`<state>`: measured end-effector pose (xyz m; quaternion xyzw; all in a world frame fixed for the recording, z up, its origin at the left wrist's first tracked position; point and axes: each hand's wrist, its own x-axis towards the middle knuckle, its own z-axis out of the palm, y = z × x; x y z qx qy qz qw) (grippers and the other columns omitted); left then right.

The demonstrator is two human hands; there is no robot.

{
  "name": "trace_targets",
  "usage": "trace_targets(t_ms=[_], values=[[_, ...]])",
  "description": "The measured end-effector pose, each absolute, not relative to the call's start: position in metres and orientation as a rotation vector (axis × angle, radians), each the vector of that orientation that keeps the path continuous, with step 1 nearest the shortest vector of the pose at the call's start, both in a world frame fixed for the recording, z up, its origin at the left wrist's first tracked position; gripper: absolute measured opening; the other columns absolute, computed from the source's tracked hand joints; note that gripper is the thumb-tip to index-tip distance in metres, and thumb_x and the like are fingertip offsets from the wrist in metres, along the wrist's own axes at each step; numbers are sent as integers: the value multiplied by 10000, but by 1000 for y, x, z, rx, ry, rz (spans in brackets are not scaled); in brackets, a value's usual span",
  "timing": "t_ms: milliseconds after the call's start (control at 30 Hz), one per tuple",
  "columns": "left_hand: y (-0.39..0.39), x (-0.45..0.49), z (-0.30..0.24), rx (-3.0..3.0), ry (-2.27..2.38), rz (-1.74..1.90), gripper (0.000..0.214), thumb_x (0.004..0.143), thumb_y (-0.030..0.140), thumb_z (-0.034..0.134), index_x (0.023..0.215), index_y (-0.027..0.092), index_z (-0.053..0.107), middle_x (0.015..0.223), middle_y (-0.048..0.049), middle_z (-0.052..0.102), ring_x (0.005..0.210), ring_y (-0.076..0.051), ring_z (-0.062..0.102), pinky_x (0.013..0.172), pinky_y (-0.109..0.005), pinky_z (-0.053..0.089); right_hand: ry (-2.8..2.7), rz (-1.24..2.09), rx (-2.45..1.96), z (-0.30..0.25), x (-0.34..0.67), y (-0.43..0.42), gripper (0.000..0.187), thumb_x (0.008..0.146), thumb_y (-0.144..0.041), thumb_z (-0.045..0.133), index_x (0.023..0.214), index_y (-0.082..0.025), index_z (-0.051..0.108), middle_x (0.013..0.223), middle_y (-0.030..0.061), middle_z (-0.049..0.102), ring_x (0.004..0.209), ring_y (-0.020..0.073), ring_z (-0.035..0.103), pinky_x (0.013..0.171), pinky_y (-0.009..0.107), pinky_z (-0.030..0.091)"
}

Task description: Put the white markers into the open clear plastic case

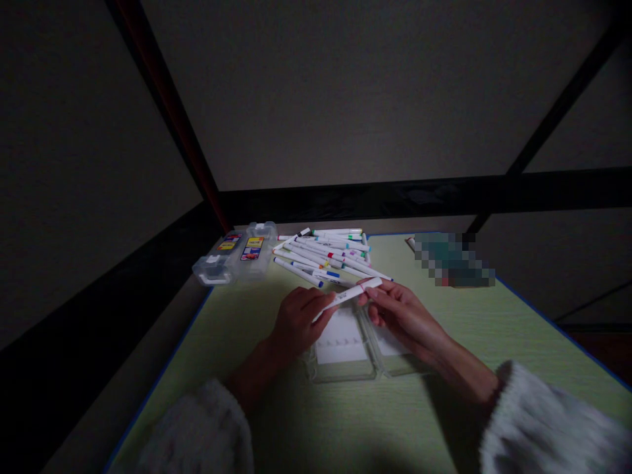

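A white marker [351, 292] is held between both hands, tilted with its right end higher. My left hand [300, 317] pinches its lower left end. Fingers of my right hand [401, 315] close on the marker near its right end, by a thin dark reddish ring. Below the hands an open clear plastic case [343, 376] lies on the table, with white panels inside its two halves. The hands and marker hide the far part of this case. Just beyond it, a loose pile of white markers [326, 253] with coloured ends spreads over the table.
Two clear plastic cases [214, 268] with yellow-and-red labels stand at the back left corner. At the back right lies a flat object [451, 261], blurred by pixels. The pale green table [296, 428] has a blue edge; walls rise behind and to the left.
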<state>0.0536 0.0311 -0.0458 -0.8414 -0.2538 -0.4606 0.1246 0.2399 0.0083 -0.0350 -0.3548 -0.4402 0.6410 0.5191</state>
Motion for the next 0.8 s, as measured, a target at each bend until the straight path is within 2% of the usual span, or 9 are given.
trace_targets(t_ms=[500,800], values=[[28,57,-54,-2518,-710,-1333,120,734,168,564,852,146,568,660,-28,632,590,-108,570,585,-240,462,-972,1634,-890,-36,232,6,250,666,-347,677,809,-152,615,622,-34,543,440,30,431,377,140,296],[25,57,-51,-2603,-657,-1256,239,756,158,511,991,133,547,727,-47,642,619,-116,574,594,-252,458,-919,1615,-844,-37,232,6,233,678,-344,668,812,-164,605,601,-39,502,447,38,400,377,146,278]])
